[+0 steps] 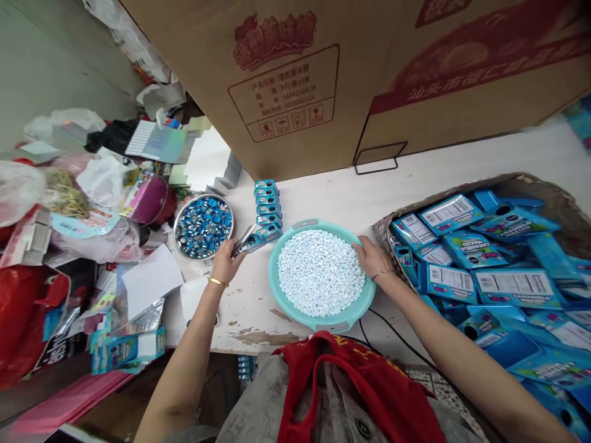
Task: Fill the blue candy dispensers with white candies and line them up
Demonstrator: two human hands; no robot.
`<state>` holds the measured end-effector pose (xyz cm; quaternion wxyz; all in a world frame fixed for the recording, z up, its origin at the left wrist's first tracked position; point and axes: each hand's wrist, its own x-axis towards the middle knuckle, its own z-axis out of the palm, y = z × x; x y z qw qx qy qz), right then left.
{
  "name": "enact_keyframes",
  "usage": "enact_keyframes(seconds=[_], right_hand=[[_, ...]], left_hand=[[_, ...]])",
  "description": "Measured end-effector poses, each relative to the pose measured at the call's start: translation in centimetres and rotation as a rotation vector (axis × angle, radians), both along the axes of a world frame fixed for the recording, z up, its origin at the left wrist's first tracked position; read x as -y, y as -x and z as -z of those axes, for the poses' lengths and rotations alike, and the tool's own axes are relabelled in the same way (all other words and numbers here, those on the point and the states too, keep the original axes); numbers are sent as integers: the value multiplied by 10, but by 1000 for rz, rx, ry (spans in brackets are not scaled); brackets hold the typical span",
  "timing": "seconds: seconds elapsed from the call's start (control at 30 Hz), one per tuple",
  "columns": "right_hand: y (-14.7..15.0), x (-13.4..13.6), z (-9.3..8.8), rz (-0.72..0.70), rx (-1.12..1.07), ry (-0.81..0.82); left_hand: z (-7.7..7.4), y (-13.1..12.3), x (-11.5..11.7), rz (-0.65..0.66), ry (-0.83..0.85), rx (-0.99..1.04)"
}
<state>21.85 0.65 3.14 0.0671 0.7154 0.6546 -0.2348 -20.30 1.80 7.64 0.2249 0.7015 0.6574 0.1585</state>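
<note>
My left hand (225, 261) is closed around a flat silvery object (244, 237), its exact kind unclear. It is beside the near end of a row of small blue boxes with round openings (268, 209). A turquoise plastic basin (276, 286) full of small white tablets (318, 271) stands in front of me. My right hand (373, 259) reaches over the basin's right rim, its curled fingers at the tablets; the fingertips are partly hidden. Left of the row, a round metal bowl (177, 237) holds many small blue and silver tins (205, 226).
Large cardboard cartons (295, 80) stand along the back of the white table (314, 191). At right, an open carton (462, 187) is heaped with blue printed boxes (455, 280). Bags, papers and packaging clutter the left. A black cable (401, 341) runs below my right arm.
</note>
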Motion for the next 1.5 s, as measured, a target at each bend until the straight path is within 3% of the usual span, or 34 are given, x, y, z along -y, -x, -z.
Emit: enact_keyframes(seconds=[0.2, 0.33, 0.43, 0.57, 0.67, 0.8, 0.9, 0.97, 1.07, 1.2, 1.33, 1.43, 1.5], right_hand=[[-28, 16, 1, 43, 109, -25], [-41, -2, -2, 6, 161, -17], [-60, -19, -6, 0, 216, -26], [-84, -32, -17, 32, 286, -64], [-93, -21, -32, 39, 302, -105], [-122, 35, -69, -84, 155, -394], [-172, 95, -102, 63, 162, -579], [-208, 131, -115, 191, 209, -526], [-238, 158, -118, 224, 253, -369], [-233, 141, -117, 92, 316, -275], [-219, 118, -119, -182, 358, -241], [-234, 115, -116, -289, 337, -226], [-260, 112, -112, -230, 276, -212]], left_hand=[[49, -16, -17, 126, 102, 50], [84, -28, -35, 112, 40, 71], [96, -34, -41, 75, -60, 89], [87, -46, -29, -3, -177, 128], [76, -73, -2, -42, -151, 211], [68, -131, 46, -68, 34, 395], [56, -173, 75, -43, 121, 468], [44, -194, 87, -3, 136, 484], [28, -214, 95, 85, 120, 466], [17, -234, 102, 175, 105, 410], [16, -258, 110, 178, 103, 336], [18, -274, 114, 199, 125, 269], [19, -280, 113, 214, 130, 221]])
